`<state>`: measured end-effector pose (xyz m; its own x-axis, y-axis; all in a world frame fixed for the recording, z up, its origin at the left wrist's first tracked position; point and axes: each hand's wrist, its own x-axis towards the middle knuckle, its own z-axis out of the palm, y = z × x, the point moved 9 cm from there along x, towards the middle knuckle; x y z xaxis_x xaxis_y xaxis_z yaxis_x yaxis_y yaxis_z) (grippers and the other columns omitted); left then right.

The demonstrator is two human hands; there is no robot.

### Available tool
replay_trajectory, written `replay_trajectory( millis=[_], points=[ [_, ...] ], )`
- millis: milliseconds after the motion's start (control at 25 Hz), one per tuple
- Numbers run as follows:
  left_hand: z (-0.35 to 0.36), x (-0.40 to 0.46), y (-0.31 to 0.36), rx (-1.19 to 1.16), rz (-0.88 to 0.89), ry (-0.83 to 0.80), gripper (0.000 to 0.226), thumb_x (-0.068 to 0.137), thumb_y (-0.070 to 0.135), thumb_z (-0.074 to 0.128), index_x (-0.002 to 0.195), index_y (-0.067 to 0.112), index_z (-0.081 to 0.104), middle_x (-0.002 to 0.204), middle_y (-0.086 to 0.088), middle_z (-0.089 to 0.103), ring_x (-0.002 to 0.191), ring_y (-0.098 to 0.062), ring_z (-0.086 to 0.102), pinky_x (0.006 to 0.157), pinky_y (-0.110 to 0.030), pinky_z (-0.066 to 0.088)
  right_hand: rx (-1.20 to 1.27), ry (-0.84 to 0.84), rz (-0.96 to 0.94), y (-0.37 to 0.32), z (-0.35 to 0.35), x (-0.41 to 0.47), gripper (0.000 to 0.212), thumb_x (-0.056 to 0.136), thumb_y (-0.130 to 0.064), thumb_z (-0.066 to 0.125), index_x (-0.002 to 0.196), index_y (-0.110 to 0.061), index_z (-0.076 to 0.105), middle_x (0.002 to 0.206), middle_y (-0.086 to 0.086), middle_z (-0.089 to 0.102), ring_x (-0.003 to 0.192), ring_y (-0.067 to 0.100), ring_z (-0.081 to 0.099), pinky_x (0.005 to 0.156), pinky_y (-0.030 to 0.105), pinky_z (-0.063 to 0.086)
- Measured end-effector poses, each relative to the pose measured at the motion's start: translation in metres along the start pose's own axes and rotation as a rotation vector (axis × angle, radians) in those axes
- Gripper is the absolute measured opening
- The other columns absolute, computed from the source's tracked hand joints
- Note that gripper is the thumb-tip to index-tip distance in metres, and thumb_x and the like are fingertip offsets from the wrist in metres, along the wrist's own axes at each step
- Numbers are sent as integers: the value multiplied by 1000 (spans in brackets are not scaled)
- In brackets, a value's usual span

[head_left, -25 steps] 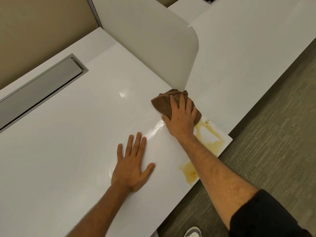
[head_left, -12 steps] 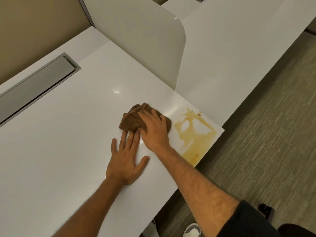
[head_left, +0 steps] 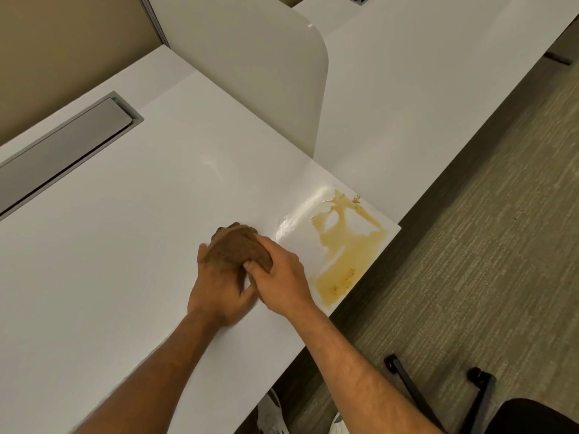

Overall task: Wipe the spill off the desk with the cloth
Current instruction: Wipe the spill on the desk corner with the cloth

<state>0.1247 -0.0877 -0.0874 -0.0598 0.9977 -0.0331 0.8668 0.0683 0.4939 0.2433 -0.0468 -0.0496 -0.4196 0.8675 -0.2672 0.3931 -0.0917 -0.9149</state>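
Observation:
A brown cloth [head_left: 235, 249] is bunched up just above the white desk [head_left: 125, 245], held between both hands. My left hand [head_left: 219, 289] cups it from below and the left, fingers curled under it. My right hand [head_left: 282, 277] grips its right side. A yellow-brown spill [head_left: 344, 258] lies on the desk's near right corner, right of my right hand, with a wet sheen at its upper left. The cloth is not touching the spill.
A white rounded divider panel [head_left: 266, 73] stands at the back, with another white desk [head_left: 423, 89] beyond it. A grey cable-tray lid [head_left: 62, 142] is set into the desk at the left. Carpet and black chair legs [head_left: 438, 386] lie at the right.
My right hand dragged the cloth left, away from the spill. My left hand lifted from flat on the desk and took hold of the cloth; the spill is now fully uncovered.

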Motion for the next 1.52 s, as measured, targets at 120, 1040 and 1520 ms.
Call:
replay_trajectory(
  millis=[120,1040,1520],
  points=[
    [7,-3,1,180,-18,-54,73,101,72,22,162,33,27,168,1,35,158,-22,25,130,-60,0,204,91,17,-8,-20,1,48,97,-16,64,143,-27,55,132,-7,68,124,7,61,108,37,51],
    [17,-5,-12,237,-77,-136,89,98,76,17,167,27,-11,176,5,-17,162,-20,-17,129,-55,-8,-660,221,61,20,-45,101,85,89,-56,65,159,-29,24,171,0,12,156,35,-5,119,66,-4],
    [18,-4,-14,240,-92,-177,90,99,75,20,167,26,-14,175,6,-23,161,-19,-21,129,-54,-11,-636,76,-92,1,-34,155,76,95,-45,62,159,-27,25,169,-2,22,157,32,2,119,61,-6]
  ],
)
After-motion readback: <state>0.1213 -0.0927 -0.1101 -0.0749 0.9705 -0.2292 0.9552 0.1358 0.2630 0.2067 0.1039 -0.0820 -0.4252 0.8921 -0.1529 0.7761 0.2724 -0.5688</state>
